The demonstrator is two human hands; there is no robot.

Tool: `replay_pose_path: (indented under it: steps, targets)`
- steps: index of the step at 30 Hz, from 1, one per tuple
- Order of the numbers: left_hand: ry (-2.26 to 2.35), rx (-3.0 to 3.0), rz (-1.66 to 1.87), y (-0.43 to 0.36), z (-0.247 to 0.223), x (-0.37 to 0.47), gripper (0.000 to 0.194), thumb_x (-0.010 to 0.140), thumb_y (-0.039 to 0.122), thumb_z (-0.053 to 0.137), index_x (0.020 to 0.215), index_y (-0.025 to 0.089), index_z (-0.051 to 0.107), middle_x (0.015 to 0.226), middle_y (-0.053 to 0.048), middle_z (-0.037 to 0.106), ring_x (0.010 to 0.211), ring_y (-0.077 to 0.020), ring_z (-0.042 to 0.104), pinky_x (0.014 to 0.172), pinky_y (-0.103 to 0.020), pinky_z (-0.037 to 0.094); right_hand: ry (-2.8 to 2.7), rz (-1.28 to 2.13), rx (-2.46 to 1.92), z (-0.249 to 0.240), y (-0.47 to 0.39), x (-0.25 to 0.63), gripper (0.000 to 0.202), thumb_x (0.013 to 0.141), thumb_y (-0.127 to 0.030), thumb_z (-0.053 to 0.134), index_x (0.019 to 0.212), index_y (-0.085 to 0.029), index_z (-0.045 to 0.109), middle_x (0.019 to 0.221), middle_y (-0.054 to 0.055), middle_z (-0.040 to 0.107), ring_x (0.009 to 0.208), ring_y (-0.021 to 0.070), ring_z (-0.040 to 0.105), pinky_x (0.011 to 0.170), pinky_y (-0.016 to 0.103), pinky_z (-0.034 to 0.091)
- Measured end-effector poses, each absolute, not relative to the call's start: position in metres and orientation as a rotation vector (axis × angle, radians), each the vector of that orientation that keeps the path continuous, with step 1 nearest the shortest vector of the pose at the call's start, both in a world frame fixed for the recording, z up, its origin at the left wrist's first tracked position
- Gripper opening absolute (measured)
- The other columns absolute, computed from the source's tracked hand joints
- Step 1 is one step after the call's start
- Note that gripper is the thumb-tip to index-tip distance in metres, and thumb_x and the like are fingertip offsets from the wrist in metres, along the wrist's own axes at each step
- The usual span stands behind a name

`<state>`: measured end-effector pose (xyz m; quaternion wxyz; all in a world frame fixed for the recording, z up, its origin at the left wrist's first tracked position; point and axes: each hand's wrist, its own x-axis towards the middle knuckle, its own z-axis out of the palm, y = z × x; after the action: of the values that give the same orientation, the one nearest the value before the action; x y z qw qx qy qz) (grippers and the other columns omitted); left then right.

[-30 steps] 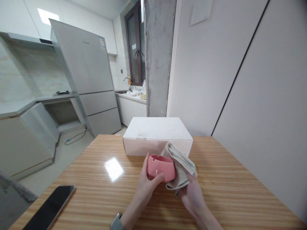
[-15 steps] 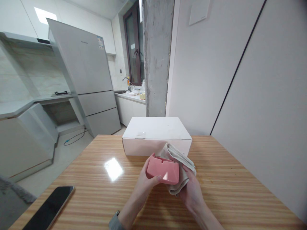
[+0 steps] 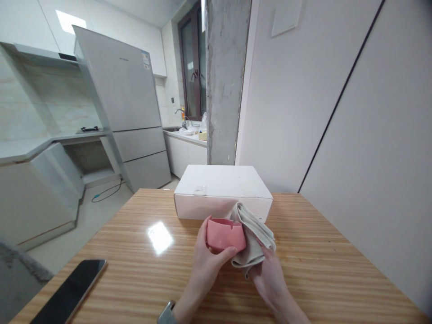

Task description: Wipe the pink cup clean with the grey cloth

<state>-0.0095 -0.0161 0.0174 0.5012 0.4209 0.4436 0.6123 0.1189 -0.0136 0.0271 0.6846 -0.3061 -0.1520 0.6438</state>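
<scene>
Holding a pink dish (image 3: pixel 225 234) w/ the left hand (image 3: pixel 207 263) while the right hand (image 3: pixel 270 276) presses a beige cloth (image 3: pixel 253 234) to its side.

Left fingers curl round the dish's near & left wall, thumb across the front, gripping it just above the wooden table (image 3: pixel 141 274); right fingers are closed under the bunched cloth, which touches the dish's right wall; how tight that grip is can't be told, cloth hides the fingertips; white box (image 3: pixel 222 189) sits just behind both; dark phone (image 3: pixel 69 292) lies well apart at the table's near-left edge; grey watch strap (image 3: pixel 167 312) on left wrist.
</scene>
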Motion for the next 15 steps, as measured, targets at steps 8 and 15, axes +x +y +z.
replay_pose_path:
  steps: [8,15]
  targets:
    - [0.938,1.06,1.459,-0.011,0.008,-0.019,0.059,0.08,0.043,0.062,0.133,0.019,0.051,0.14,-0.011,0.051,0.134,-0.0271,0.039,0.11,-0.037,0.031,-0.294,1.385,-0.722,0.025,-0.01,0.126,0.042,0.059,-0.029,0.077,0.1,-0.026,0.072,0.096,0.003,0.078,0.098,0.0281,0.069,0.089,0.042,0.053]
    - [0.866,1.044,1.344,-0.011,0.019,-0.021,0.096,0.059,0.033,0.082,0.142,0.019,0.037,0.128,-0.014,0.06,0.112,-0.0309,0.058,0.093,-0.038,0.049,-0.347,1.452,-0.737,0.039,-0.012,0.126,0.038,0.061,-0.037,0.075,0.094,-0.02,0.074,0.091,0.006,0.078,0.095,0.0293,0.069,0.087,0.042,0.053]
